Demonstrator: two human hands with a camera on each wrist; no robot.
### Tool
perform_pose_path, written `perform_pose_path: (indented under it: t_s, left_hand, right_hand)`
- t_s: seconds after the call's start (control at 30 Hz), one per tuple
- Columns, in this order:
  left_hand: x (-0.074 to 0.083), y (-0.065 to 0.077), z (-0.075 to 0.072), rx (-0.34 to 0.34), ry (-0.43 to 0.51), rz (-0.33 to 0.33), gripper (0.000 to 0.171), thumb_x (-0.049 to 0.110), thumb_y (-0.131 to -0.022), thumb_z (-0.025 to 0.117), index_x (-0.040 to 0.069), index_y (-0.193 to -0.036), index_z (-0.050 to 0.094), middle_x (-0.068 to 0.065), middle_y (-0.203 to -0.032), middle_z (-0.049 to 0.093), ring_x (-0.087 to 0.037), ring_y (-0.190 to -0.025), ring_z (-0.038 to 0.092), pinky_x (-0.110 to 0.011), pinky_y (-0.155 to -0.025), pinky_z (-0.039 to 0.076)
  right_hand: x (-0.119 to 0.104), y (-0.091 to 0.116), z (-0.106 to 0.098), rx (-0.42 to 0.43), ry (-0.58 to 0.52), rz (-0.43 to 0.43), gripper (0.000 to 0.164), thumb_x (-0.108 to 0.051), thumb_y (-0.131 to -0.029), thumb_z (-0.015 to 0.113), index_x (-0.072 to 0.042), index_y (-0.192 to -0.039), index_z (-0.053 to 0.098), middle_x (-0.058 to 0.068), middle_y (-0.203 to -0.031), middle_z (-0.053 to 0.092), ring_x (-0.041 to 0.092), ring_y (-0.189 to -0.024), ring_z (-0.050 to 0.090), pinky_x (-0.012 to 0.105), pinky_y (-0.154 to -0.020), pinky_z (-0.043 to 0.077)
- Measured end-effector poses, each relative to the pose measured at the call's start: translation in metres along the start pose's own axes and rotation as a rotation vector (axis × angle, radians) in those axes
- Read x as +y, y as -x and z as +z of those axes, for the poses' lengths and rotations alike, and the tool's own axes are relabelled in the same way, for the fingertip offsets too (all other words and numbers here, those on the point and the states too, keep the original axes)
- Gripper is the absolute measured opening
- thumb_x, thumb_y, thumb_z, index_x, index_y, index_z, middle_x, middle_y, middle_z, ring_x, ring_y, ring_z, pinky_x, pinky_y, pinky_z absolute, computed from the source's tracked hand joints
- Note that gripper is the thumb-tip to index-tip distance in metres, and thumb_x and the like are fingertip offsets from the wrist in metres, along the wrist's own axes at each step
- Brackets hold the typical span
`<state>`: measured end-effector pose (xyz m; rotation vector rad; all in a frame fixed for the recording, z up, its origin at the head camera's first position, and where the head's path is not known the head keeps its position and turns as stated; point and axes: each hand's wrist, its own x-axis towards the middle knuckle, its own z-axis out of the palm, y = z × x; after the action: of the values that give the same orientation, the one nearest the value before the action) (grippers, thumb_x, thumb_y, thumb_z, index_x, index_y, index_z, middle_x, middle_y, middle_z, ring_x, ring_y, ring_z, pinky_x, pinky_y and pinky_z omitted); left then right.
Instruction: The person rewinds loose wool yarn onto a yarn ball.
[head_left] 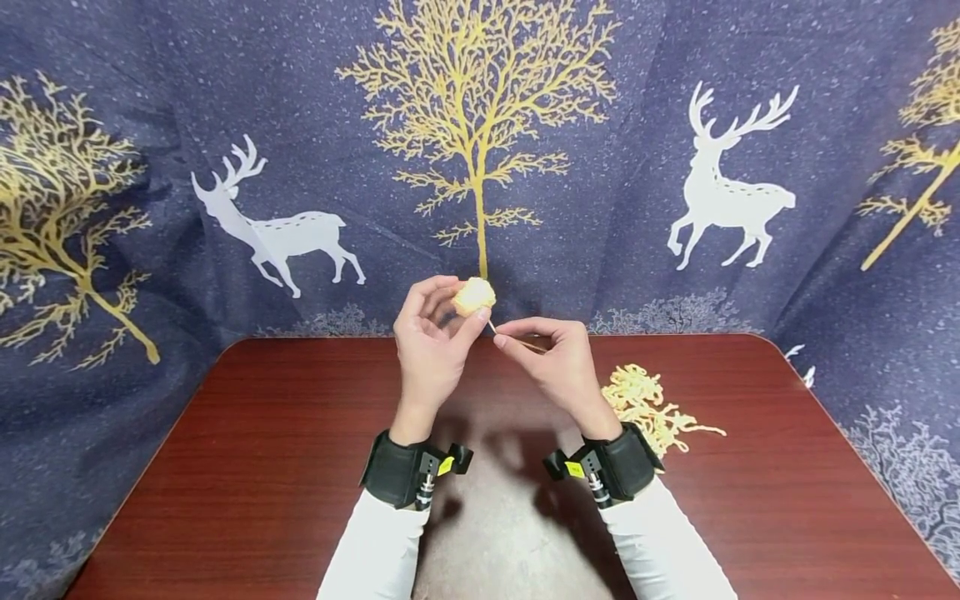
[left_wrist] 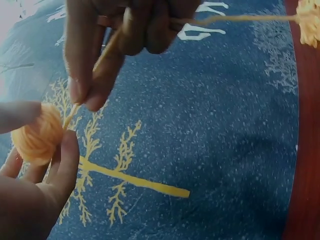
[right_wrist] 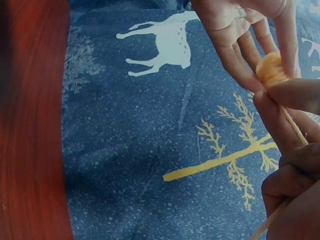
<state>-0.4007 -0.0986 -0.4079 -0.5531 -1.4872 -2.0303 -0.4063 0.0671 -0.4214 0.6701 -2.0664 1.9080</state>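
A small ball of pale yellow yarn (head_left: 474, 296) is held up in my left hand (head_left: 429, 354), between thumb and fingers. From the ball a yarn strand (head_left: 492, 327) runs to my right hand (head_left: 557, 360), which pinches it between thumb and forefinger. Wound layers show on the yarn ball (left_wrist: 40, 135) in the left wrist view. There, the strand (left_wrist: 240, 19) passes through the right hand's curled fingers and on to the loose yarn. The right wrist view shows the strand (right_wrist: 294, 125) leaving the ball (right_wrist: 272, 69) close to the right fingertips.
A tangled pile of loose yarn (head_left: 637, 396) lies on the brown table (head_left: 285, 467), beside the right wrist. A grey patch (head_left: 495, 533) covers the table's front middle. Behind the table hangs a dark blue cloth (head_left: 300, 100) with trees and deer.
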Motion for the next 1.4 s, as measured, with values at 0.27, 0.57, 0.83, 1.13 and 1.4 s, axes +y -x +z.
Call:
perform_pose_path:
  t_s: [0.27, 0.57, 0.83, 1.13, 1.4]
  left_hand:
    - [-0.006, 0.003, -0.005, -0.061, -0.296, 0.074, 0.035, -0.006, -0.085, 0.078, -0.002, -0.118, 0.070, -0.016, -0.121, 0.067, -0.024, -0.108, 0.066, -0.037, -0.088, 0.060]
    - [-0.007, -0.001, -0.017, -0.247, -0.434, -0.039, 0.034, -0.002, -0.089, 0.075, 0.002, -0.122, 0.072, -0.013, -0.119, 0.066, -0.023, -0.101, 0.066, -0.036, -0.084, 0.061]
    - [-0.006, -0.001, -0.021, -0.510, -0.412, -0.159, 0.035, -0.003, -0.088, 0.076, -0.002, -0.121, 0.066, -0.012, -0.101, 0.071, -0.023, -0.089, 0.068, -0.032, -0.079, 0.061]
    - [0.006, 0.001, -0.022, -0.762, -0.127, -0.233, 0.032, -0.005, -0.087, 0.075, -0.003, -0.118, 0.068, -0.012, -0.100, 0.073, -0.024, -0.090, 0.072, -0.039, -0.082, 0.061]
    - [0.010, 0.000, -0.020, -0.670, 0.188, -0.229, 0.045, -0.011, -0.085, 0.073, -0.021, -0.124, 0.054, -0.011, -0.111, 0.070, -0.022, -0.099, 0.070, -0.039, -0.085, 0.061]
  right_hand:
    - [-0.005, 0.002, -0.003, -0.044, 0.132, -0.080, 0.010, -0.004, -0.086, 0.080, -0.002, -0.096, 0.080, 0.007, -0.090, 0.077, 0.015, -0.084, 0.074, 0.031, -0.079, 0.062]
    - [-0.013, 0.000, -0.023, -0.007, 0.063, -0.076, 0.010, -0.002, -0.086, 0.080, -0.001, -0.096, 0.079, 0.008, -0.084, 0.076, 0.009, -0.066, 0.068, 0.020, -0.056, 0.056]
    - [-0.015, -0.002, -0.035, 0.055, -0.075, -0.102, 0.012, 0.006, -0.085, 0.076, 0.009, -0.097, 0.075, 0.004, -0.070, 0.071, 0.001, -0.045, 0.050, 0.018, -0.039, 0.036]
    - [-0.010, -0.005, -0.040, 0.072, -0.190, -0.097, 0.013, 0.008, -0.086, 0.074, 0.011, -0.098, 0.073, 0.008, -0.085, 0.076, 0.009, -0.069, 0.072, 0.020, -0.062, 0.057]
    - [-0.006, -0.005, -0.033, -0.008, -0.155, -0.053, 0.019, 0.002, -0.088, 0.076, 0.014, -0.101, 0.070, 0.009, -0.089, 0.075, 0.011, -0.069, 0.071, 0.023, -0.061, 0.057]
